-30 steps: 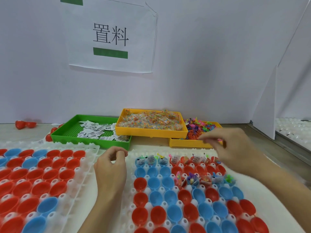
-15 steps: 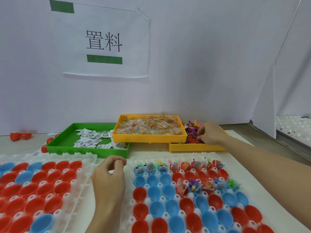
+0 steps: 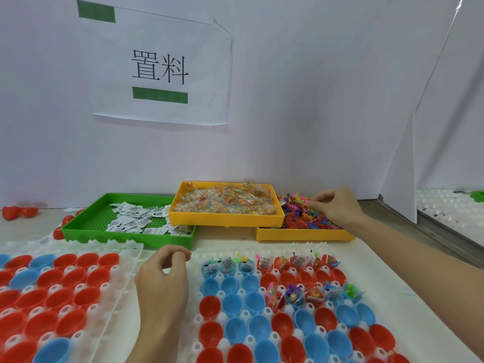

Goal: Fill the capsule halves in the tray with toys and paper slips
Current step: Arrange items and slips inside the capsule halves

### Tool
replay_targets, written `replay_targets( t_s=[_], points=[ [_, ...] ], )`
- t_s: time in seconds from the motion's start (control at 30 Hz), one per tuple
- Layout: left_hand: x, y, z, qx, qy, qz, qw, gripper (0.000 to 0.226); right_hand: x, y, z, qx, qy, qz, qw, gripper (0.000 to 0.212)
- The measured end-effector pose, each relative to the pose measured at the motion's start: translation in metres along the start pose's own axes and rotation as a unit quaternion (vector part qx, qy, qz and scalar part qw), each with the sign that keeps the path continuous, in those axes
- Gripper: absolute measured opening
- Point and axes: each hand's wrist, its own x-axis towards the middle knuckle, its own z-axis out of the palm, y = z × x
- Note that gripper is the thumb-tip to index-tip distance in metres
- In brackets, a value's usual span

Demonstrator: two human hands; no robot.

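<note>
White moulded tray point(image 3: 262, 314) at the counter's near edge holds glossy red and blue capsule halves point(image 3: 255, 301), cut off below. Right hand point(image 3: 337, 206) fingers pinch into small plastic toys point(image 3: 301, 214); any held piece is hidden. Left hand point(image 3: 163, 281) rests curled; contents indiscernible.

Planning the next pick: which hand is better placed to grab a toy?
Right. The right hand is already over the toys in the far-right bin, fingertips in the pile. The left hand rests between the trays.
</note>
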Motion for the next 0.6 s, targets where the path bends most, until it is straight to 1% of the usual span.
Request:
replay_targets(
  t_s=[0.1, 0.17, 0.23, 0.3, 0.37, 0.43, 0.53, 0.6],
  points=[
    [0.0, 0.003, 0.0, 0.008, -0.001, 0.001, 1.0, 0.028, -0.003, -0.001, -0.004, 0.058, -0.004, 0.028, 0.998, 0.013],
    [0.0, 0.003, 0.0, 0.011, -0.003, -0.003, 1.0, 0.031, -0.003, 0.0, -0.006, 0.1, -0.006, 0.067, 0.993, 0.01],
    [-0.001, 0.005, 0.0, 0.008, -0.005, -0.009, 1.0, 0.024, -0.004, 0.0, -0.008, 0.176, -0.022, 0.104, 0.979, 0.007],
    [-0.002, 0.008, -0.001, 0.003, -0.003, -0.01, 1.0, 0.024, -0.008, -0.004, -0.009, 0.277, -0.053, 0.12, 0.952, 0.01],
    [-0.002, 0.008, 0.0, 0.001, -0.004, -0.007, 1.0, 0.024, -0.014, -0.01, -0.009, 0.359, -0.084, 0.116, 0.922, 0.013],
    [-0.002, 0.007, 0.001, 0.006, -0.004, -0.004, 1.0, 0.025, -0.022, -0.017, -0.008, 0.401, -0.123, 0.095, 0.903, 0.017],
    [0.0, 0.003, 0.001, 0.01, 0.001, -0.008, 1.0, 0.038, -0.037, -0.031, -0.006, 0.408, -0.175, 0.062, 0.894, 0.02],
    [0.0, 0.003, 0.001, 0.011, 0.001, -0.009, 1.0, 0.037, -0.049, -0.042, -0.005, 0.391, -0.198, 0.038, 0.898, 0.016]
  ],
)
